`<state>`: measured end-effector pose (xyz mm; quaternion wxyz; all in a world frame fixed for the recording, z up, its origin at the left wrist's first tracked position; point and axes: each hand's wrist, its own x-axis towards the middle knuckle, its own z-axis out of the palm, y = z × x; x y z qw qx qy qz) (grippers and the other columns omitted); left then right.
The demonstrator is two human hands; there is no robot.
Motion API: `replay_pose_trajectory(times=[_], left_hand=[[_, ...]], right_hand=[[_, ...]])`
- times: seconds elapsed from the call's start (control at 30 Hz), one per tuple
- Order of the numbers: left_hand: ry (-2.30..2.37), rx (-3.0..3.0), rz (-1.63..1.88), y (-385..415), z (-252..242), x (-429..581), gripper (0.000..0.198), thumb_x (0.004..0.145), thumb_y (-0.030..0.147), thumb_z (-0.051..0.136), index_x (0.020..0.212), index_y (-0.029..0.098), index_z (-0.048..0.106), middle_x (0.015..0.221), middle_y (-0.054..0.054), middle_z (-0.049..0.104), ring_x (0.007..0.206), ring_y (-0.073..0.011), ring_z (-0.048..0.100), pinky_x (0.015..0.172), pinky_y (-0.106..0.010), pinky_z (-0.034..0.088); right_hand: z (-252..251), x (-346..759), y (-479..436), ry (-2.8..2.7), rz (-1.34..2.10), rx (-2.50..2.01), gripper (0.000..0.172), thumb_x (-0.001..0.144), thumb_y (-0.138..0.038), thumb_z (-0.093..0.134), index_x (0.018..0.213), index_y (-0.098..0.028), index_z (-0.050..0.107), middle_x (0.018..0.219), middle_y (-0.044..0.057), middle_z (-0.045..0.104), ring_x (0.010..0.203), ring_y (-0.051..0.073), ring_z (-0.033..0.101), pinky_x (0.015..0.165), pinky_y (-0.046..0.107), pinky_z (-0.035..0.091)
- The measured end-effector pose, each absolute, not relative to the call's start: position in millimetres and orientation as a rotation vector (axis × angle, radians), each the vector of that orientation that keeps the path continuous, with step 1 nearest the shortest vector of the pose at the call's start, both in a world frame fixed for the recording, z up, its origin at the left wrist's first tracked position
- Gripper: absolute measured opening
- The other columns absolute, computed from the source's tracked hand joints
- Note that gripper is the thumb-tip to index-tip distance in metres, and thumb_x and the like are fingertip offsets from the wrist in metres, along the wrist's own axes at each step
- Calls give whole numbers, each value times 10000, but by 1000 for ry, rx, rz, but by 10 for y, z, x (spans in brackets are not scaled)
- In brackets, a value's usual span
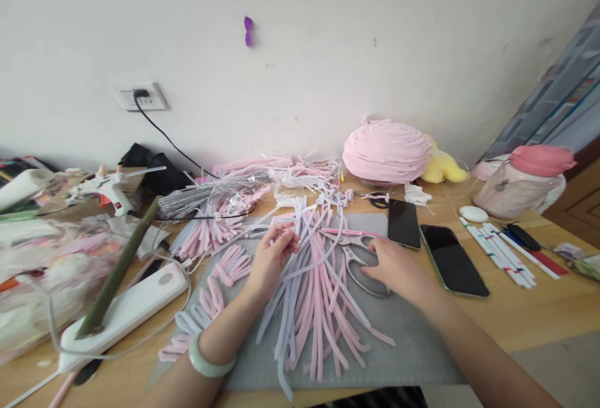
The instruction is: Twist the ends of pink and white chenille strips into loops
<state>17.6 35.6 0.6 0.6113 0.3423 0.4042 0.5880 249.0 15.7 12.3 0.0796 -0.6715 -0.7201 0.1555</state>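
A fan of pink and pale lavender pipe cleaners (323, 308) spreads toward me on a grey cutting mat (403, 345). My left hand (275, 250), with a pale green bangle on its wrist, is just left of the fan's upper part. Its fingertips are pinched together; what they hold, if anything, is too small to make out. Metal scissors (351, 255) lie across the right side of the fan, blades pointing left. My right hand (391, 264) has its fingers around the scissors' grey handles. A pink pen-like stick (351, 232) lies above the blades.
Folded pipe cleaner bundles (232, 264) lie left of my left hand. A white power strip (126, 308), glue gun (110, 192) and cables crowd the left. Phones (454, 258), white marker pens (499, 252) and a pink-lidded bottle (520, 177) stand right. A pink domed object (387, 152) sits by the wall.
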Motion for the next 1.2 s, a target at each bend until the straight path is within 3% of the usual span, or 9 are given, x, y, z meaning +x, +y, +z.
replay_pose_trajectory(times=[0.1,0.23,0.47,0.57,0.7,0.83,1.07,1.2], left_hand=[[954,805,1354,356,4,168,334,656,239,662,949,123,550,700,-4,639,571,-72,564,611,-203,440],[976,820,1402,391,-18,135,356,665,249,654,983,123,556,813,-35,658,626,-74,580,653,-212,448],[977,809,1493,457,-37,79,379,644,278,660,983,132,573,829,-36,652,612,-69,566,631,-208,441],[978,795,1488,445,-38,93,383,634,283,663,977,137,577,815,-32,653,612,-74,568,632,-212,438],[964,782,1486,412,-27,125,347,635,269,663,947,136,589,794,-27,654,608,-72,568,643,-216,440],[930,812,1494,354,2,175,335,642,273,664,943,145,594,791,-23,649,598,-72,572,629,-218,448],[898,840,1489,317,-5,213,323,673,281,648,962,154,583,812,-21,642,588,-67,575,613,-215,453],[896,805,1521,344,-20,190,339,674,274,648,974,141,562,782,-20,641,580,-64,572,609,-209,453]], right_hand=[[114,2497,106,-2160,456,-1984,328,633,-245,554,944,-145,583,1044,146,602,959,266,559,760,299,393],[237,2674,27,-2188,433,-2028,262,641,-254,506,868,-162,598,1063,147,586,908,264,571,742,306,403],[372,3169,-225,-2264,342,-2111,232,700,-359,471,796,-178,578,927,105,594,808,232,592,699,314,430],[409,3333,-302,-2408,42,-2148,260,728,-373,419,774,-156,555,892,118,581,753,248,586,646,352,422],[549,3475,-276,-2577,-619,-1935,281,688,-357,470,817,-128,567,938,176,580,856,320,526,617,362,384],[745,3452,-90,-2561,-912,-1837,357,725,-370,460,919,-89,566,905,188,582,825,308,509,624,354,350],[1045,3440,165,-2579,-764,-2055,354,704,-427,514,794,-92,586,828,209,586,744,302,550,595,357,336],[1129,3711,280,-2293,-587,-2095,315,700,-442,525,655,-132,563,725,187,572,606,254,541,549,367,350]])
